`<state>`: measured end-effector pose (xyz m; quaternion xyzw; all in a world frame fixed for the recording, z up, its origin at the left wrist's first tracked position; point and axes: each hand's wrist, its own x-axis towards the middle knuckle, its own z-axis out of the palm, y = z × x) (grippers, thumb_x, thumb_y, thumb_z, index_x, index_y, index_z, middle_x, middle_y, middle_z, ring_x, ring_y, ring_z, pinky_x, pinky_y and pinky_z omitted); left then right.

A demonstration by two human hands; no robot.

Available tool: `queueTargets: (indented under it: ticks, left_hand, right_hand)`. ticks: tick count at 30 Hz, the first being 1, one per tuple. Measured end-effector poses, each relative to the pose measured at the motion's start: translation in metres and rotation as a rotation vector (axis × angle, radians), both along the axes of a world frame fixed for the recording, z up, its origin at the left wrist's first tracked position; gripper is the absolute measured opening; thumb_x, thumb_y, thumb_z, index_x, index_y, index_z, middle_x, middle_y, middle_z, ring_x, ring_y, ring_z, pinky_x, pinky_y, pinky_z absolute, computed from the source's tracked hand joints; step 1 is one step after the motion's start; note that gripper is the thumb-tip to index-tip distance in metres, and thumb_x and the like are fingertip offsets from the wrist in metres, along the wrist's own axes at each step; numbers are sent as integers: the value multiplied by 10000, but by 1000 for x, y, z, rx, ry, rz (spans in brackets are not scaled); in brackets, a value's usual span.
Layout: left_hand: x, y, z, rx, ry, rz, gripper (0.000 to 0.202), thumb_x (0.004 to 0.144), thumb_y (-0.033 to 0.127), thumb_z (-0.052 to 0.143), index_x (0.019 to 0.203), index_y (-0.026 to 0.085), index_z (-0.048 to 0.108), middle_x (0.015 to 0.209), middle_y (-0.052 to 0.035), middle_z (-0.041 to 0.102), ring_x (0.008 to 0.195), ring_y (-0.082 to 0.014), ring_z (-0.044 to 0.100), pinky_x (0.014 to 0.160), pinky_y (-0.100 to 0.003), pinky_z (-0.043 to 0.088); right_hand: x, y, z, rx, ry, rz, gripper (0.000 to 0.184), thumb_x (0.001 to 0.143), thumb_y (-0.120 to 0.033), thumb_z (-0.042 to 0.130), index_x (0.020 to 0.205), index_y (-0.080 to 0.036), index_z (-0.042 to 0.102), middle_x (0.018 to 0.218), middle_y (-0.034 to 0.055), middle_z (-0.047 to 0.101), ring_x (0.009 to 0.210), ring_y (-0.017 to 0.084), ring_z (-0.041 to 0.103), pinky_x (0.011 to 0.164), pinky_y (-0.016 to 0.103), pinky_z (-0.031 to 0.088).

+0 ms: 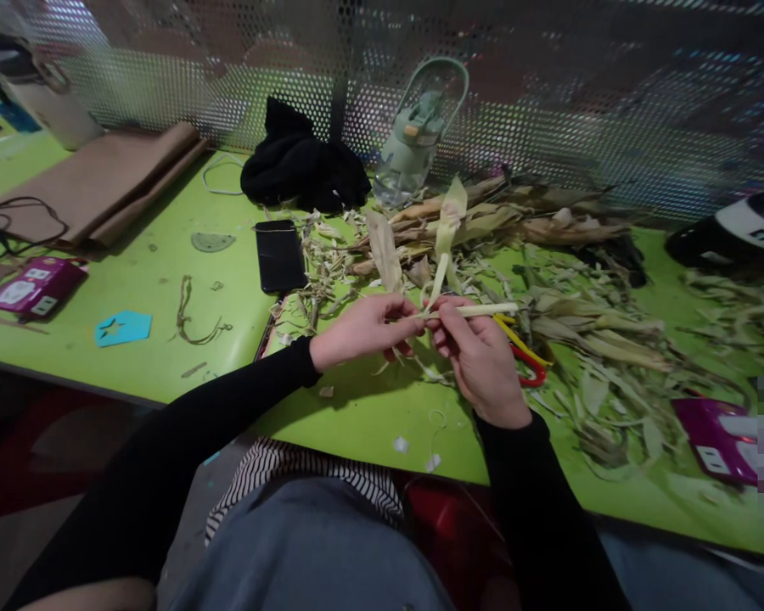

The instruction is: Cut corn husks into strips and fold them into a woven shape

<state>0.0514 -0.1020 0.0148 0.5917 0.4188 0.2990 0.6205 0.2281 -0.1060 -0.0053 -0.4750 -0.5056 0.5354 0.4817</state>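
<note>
Green counter (146,372): dried husks (617,344) lie scattered across its right side. Left hand (379,327) and right hand (480,355) meet above it, nearer the front edge, each grip pinching a pale husk strip (495,311).

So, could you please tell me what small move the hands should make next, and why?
I would probably pinch the pale husk strip with the left hand and draw it gently taut with the right hand: both hands meet at it, its end sticks out to the right, and a broader husk piece rises from about the same spot.
</note>
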Motion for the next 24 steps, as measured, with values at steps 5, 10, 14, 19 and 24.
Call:
queueTargets:
  ticks: [5, 10, 14, 19, 24]
  left_hand:
    - [-4, -1, -4, 200, 76, 48, 317, 952, 282, 599, 1237, 164, 526, 960, -42, 708, 610, -77, 689, 460, -137, 472]
    - [-4, -3, -7, 319, 73, 32, 379, 964, 322, 588, 1310, 183, 522, 974, -37, 735, 587, -78, 693, 501, -159, 494]
    - [-3, -4, -7, 348, 105, 47, 271, 964, 256, 570, 1222, 174, 553, 937, -21, 737, 566, -66, 680, 518, -157, 493]
    - [-4, 0, -3, 106, -10, -6, 145, 958, 276, 583, 1025, 154, 543, 827, -3, 697, 572, -73, 682, 436, -129, 413]
    - [-8, 2, 2, -51, -110, -64, 239, 929, 363, 641, 925, 150, 534, 770, 7, 668, 596, -74, 678, 458, -140, 415]
  right_hand:
    - [0, -3, 5, 75, -126, -19, 285, 803, -416, 783, 912, -217, 610, 698, -45, 597, 544, 76, 474, 473, 197, 370]
    - [0, -6, 9, 119, -212, 17, 267, 839, -436, 751, 880, -218, 602, 695, -37, 608, 559, 85, 490, 511, 213, 399]
    - [1, -6, 8, 131, -218, 24, 280, 851, -476, 730, 877, -212, 643, 691, -23, 626, 555, 90, 495, 488, 214, 380]
    - [7, -6, 8, 141, -179, 44, 246, 836, -408, 758, 1003, -229, 736, 731, -19, 656, 586, 92, 522, 512, 212, 417]
    - [10, -4, 11, 177, -180, 54, 156, 817, -357, 788, 918, -239, 776, 714, -26, 662, 590, 79, 528, 546, 207, 442]
